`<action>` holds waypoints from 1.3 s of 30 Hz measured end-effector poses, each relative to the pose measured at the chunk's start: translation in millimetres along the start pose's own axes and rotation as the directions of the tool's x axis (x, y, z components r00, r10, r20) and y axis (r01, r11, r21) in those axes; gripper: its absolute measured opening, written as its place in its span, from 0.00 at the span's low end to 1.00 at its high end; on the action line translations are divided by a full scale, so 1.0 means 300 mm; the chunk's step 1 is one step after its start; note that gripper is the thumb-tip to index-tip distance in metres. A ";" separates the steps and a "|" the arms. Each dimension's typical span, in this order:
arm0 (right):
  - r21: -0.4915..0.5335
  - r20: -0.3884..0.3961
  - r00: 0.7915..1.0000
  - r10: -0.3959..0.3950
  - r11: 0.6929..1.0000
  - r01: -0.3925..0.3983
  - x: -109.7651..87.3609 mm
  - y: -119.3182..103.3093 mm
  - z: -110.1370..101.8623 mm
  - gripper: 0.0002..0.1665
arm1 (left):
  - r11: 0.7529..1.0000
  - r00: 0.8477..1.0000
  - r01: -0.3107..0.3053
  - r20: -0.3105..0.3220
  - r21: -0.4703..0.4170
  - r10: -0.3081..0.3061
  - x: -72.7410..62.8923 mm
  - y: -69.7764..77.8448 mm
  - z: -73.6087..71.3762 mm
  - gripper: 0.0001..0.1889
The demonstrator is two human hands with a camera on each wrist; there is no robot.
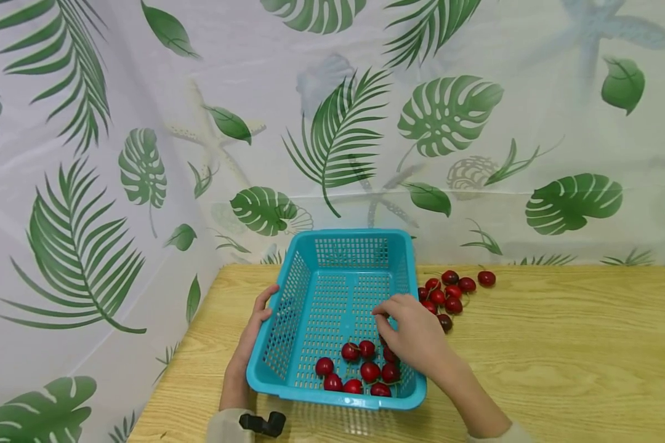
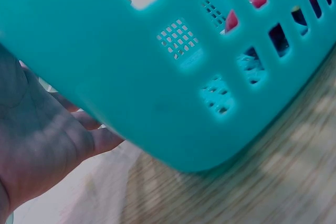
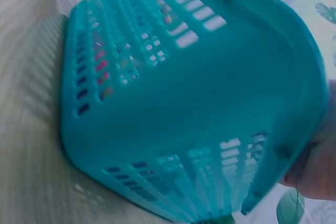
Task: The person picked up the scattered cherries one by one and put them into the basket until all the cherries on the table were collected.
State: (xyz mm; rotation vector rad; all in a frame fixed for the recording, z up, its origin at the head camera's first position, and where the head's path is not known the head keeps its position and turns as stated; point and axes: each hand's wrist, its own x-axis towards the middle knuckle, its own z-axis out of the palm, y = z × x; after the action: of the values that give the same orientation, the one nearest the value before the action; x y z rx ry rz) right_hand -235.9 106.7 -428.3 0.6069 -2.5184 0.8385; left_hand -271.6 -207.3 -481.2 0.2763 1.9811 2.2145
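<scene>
Seemingly partway: cherries (image 1: 370, 371) in the basket (image 1: 310, 397), others (image 1: 453, 291) near the back edge of the bench (image 1: 560, 344); left hand (image 1: 250, 329), relaxed, touches basket; right hand (image 1: 412, 329): hold unclear.

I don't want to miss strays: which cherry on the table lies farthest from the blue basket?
The dark red cherry at the group's right end in the head view; the other cherries outside lie closer.

The right hand (image 1: 412, 332) is partly hiding cherries (image 1: 390, 355) in the blue basket (image 1: 310, 394); whether its fingertips are pinching anything is escaping view. The basket's right rim is partly covering the cherry pile (image 1: 452, 292) outside. In the left wrist view, the basket is hiding the fingertips of the left hand (image 2: 44, 124); the left edge is cropping its palm.
</scene>
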 end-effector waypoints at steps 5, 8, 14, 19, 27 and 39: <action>0.093 -0.141 0.988 0.069 0.994 -0.056 0.012 0.073 -0.042 0.07 | 1.000 1.000 -0.007 0.010 0.007 0.006 0.006 0.002 0.002 0.27; 0.068 -0.159 0.977 0.140 0.989 -0.131 0.012 0.131 -0.073 0.08 | 1.000 1.000 -0.008 0.018 0.001 0.008 0.009 0.001 0.002 0.27; -0.047 -0.035 0.955 0.296 0.954 -0.297 -0.013 0.236 -0.132 0.12 | 1.000 1.000 0.011 0.002 -0.005 -0.011 -0.001 -0.005 0.005 0.28; -0.127 0.068 0.921 0.383 0.919 -0.372 -0.039 0.289 -0.147 0.14 | 1.000 1.000 0.011 0.008 -0.001 -0.011 -0.013 -0.013 0.003 0.28; -0.145 0.170 0.895 0.412 0.909 -0.391 -0.041 0.331 -0.145 0.16 | 1.000 1.000 0.010 0.014 -0.018 -0.010 -0.013 -0.011 0.001 0.27; -0.141 0.224 0.890 0.397 0.917 -0.373 -0.065 0.377 -0.120 0.16 | 1.000 1.000 -0.028 -0.001 0.005 0.028 0.010 -0.005 0.005 0.27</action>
State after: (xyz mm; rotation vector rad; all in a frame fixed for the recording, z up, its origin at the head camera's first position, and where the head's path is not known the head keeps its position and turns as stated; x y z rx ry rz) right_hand -269.9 216.6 -463.4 0.1847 -2.9481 0.8081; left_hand -274.0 -204.9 -482.6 0.3050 1.9961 2.2273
